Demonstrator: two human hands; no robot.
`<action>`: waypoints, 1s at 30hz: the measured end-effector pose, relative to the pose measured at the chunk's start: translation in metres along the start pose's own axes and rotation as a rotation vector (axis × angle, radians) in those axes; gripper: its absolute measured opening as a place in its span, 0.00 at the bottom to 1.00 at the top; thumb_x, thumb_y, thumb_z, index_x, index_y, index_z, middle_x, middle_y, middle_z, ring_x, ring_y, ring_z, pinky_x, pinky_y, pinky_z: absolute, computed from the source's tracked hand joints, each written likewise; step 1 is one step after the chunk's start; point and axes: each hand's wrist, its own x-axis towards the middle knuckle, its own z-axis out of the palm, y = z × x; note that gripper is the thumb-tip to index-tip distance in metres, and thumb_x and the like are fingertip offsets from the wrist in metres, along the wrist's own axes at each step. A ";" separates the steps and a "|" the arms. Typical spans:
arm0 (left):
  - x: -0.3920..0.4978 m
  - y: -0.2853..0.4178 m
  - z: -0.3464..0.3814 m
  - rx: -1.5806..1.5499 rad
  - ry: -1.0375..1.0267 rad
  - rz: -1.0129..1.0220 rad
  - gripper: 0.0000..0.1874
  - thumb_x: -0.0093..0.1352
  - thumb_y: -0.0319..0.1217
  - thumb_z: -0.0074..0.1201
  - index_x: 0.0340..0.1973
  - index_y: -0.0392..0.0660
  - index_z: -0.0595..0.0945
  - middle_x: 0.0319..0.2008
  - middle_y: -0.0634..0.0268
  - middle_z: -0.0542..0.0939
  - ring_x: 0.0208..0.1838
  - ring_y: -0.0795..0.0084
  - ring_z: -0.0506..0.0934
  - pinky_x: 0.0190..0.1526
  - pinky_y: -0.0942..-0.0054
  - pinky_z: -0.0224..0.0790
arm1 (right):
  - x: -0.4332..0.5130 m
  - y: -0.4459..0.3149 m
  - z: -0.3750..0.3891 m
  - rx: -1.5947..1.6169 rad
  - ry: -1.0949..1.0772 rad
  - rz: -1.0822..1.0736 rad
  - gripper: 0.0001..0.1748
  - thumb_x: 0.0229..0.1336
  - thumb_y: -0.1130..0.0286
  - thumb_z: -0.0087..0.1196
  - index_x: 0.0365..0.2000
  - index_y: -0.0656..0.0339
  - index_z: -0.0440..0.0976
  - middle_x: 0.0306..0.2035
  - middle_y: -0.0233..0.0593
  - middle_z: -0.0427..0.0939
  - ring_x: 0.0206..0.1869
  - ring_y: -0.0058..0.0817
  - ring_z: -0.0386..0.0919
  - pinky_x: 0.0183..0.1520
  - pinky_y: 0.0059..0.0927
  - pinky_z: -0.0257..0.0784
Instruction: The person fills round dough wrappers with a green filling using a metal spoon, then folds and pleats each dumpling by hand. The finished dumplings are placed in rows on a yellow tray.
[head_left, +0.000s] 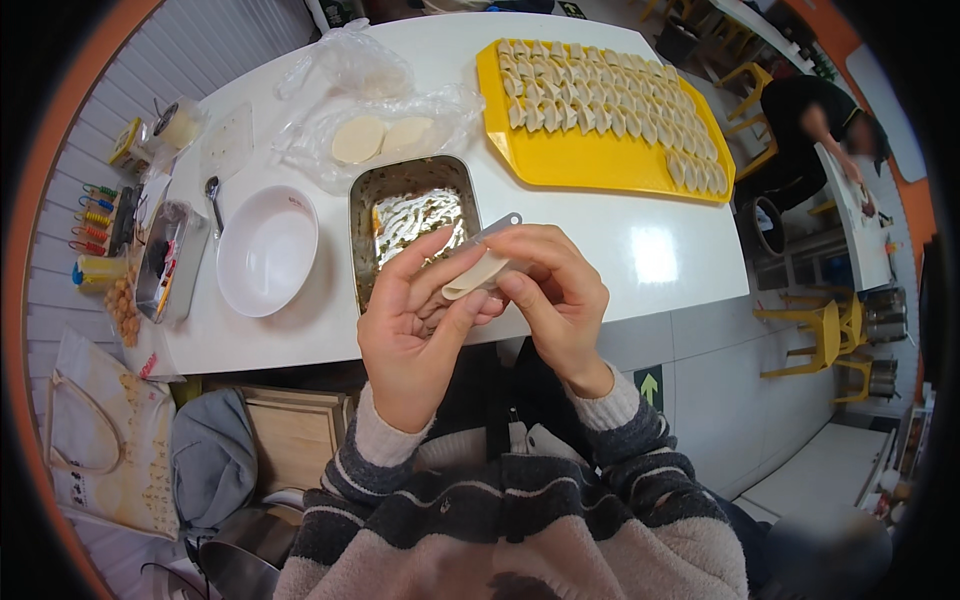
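Note:
Between my two hands is a dough wrapper (480, 274), folded over into a half shape. My left hand (420, 322) supports its left end with the thumb and fingers. At its right end, my right hand (559, 289) pinches the edge between thumb and fingertips. What lies inside the fold is hidden. Just beyond the fingers, a metal pan (472, 176) contains a wet filling with green bits, its near part covered by my hands. A grey handle (512, 220) with a hole sticks out past my right fingertips; its other end is hidden.
A yellow tray (585, 161) bears rows of folded dumplings (600, 94) at the back right. Round wrappers (358, 139) lie on a plastic bag (307, 150). A white bowl (268, 251), a spoon (213, 199) and a metal container (176, 255) stand left. Another person (817, 135) bends over a far table.

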 end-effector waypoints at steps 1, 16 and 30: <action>0.000 0.000 0.000 -0.007 -0.008 0.010 0.27 0.69 0.15 0.51 0.63 0.34 0.63 0.55 0.49 0.77 0.43 0.72 0.81 0.46 0.77 0.77 | 0.001 0.002 -0.001 0.037 -0.007 -0.007 0.11 0.60 0.86 0.51 0.44 0.71 0.74 0.47 0.46 0.73 0.38 0.24 0.79 0.35 0.21 0.77; -0.007 0.003 0.010 0.390 0.103 0.141 0.18 0.67 0.19 0.57 0.53 0.30 0.77 0.40 0.55 0.82 0.36 0.75 0.82 0.38 0.79 0.78 | -0.007 0.004 -0.003 -0.239 0.114 -0.264 0.18 0.50 0.86 0.61 0.44 0.67 0.76 0.45 0.51 0.79 0.40 0.32 0.81 0.40 0.27 0.79; -0.005 0.002 0.007 0.691 0.112 0.528 0.13 0.62 0.16 0.61 0.44 0.30 0.81 0.40 0.49 0.84 0.37 0.64 0.84 0.39 0.74 0.79 | -0.006 -0.007 -0.001 -0.368 0.051 -0.406 0.20 0.48 0.87 0.62 0.43 0.67 0.75 0.42 0.49 0.77 0.39 0.35 0.80 0.38 0.27 0.79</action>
